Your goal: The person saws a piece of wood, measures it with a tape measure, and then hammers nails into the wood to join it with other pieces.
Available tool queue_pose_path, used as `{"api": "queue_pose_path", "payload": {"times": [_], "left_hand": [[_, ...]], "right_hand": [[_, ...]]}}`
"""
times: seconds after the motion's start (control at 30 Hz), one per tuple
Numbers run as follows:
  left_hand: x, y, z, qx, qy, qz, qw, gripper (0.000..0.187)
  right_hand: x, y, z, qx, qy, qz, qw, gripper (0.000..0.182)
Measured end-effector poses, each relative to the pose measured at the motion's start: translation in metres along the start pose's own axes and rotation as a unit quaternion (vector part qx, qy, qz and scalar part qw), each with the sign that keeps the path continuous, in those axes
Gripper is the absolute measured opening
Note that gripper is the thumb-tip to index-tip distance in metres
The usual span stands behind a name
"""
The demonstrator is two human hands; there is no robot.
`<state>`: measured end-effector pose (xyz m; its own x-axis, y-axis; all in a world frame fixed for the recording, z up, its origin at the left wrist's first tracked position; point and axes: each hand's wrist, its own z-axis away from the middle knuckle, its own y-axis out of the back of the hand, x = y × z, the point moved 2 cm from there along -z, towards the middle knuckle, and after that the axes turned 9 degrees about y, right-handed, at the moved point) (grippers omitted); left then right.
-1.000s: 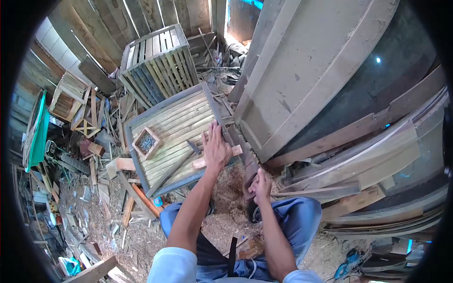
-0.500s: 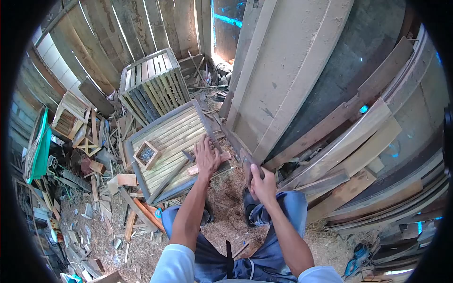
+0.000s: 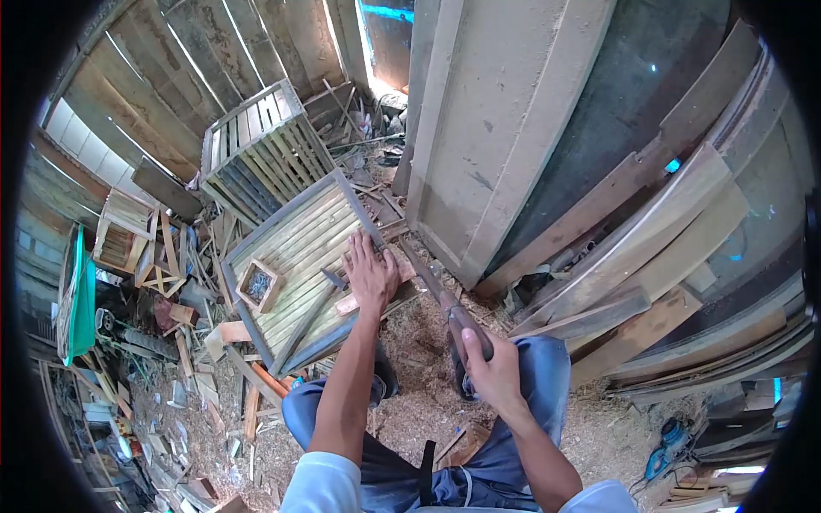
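My left hand point(image 3: 371, 272) lies with its fingers spread near the right edge of a slatted wooden panel point(image 3: 299, 248), over a short light wood piece point(image 3: 347, 303). My right hand point(image 3: 492, 368) is wrapped round the dark handle of a saw point(image 3: 446, 299), whose narrow blade points up and left toward the panel's right side. On the panel, a hammer point(image 3: 310, 323) lies beside my left hand, its head toward the fingers. A small wooden box of nails point(image 3: 259, 286) stands on the left part of the panel.
Behind the panel stands a slatted crate point(image 3: 265, 154). A large door-like board point(image 3: 496, 128) leans at the right, with planks point(image 3: 633, 248) beyond it. Wood scraps point(image 3: 184, 316) litter the left floor, near a green basin point(image 3: 79, 295). A blue power tool point(image 3: 671, 440) lies at lower right.
The view has shifted slightly. My right hand and the saw handle have moved back toward my right knee, and the blade now points less steeply. My left hand remains at the panel's edge.
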<state>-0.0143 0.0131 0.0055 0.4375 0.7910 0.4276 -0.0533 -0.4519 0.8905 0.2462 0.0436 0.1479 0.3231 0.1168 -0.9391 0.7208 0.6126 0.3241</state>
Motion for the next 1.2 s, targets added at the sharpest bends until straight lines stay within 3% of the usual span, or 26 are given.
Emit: {"api": "queue_pose_path", "payload": {"times": [0.13,0.23,0.33,0.73,0.93,1.2], "left_hand": [[-0.001,0.0,0.0,0.01,-0.007,0.009,1.0,0.058],[0.0,0.002,0.001,0.02,-0.009,0.007,1.0,0.058],[0.001,0.002,0.001,0.02,-0.01,-0.004,1.0,0.057],[0.003,0.004,0.001,0.016,-0.007,0.015,1.0,0.059],[0.003,0.004,0.003,0.023,-0.008,0.018,1.0,0.06],[0.004,0.005,0.001,0.024,0.004,0.009,1.0,0.06]], "right_hand": [[-0.008,0.001,-0.015,-0.046,0.02,0.024,0.998,0.041],[-0.008,0.002,-0.019,-0.011,-0.008,-0.009,1.0,0.042],[-0.002,0.0,-0.024,0.019,0.022,0.016,0.999,0.04],[-0.038,0.0,-0.017,-0.048,0.009,0.045,0.998,0.043],[-0.021,-0.028,-0.047,-0.063,0.0,0.069,0.996,0.045],[-0.069,-0.014,-0.03,-0.094,0.007,0.126,0.988,0.045]]}}
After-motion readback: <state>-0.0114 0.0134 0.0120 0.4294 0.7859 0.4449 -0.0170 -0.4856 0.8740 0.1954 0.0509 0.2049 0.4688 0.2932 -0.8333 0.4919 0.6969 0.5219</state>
